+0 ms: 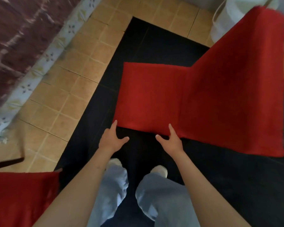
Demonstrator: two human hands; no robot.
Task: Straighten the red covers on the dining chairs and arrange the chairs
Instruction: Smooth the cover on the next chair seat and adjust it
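Note:
A red cover (195,99) lies flat over a dining chair's seat and runs up its backrest toward the upper right. Both of my hands are at the seat's near edge. My left hand (111,139) touches the near left corner of the cover with its forefinger, thumb spread apart. My right hand (172,140) has its fingers on the near edge further right, thumb out below the edge. Neither hand visibly clasps the cloth. A second red cover (21,197) on another chair shows at the bottom left.
A table with a dark reddish cloth (18,38) and a pale flowered hem fills the upper left. A white basket (231,18) stands behind the chair. The chair stands on a black mat (154,41) laid over tan tiles. My legs and shoes are below.

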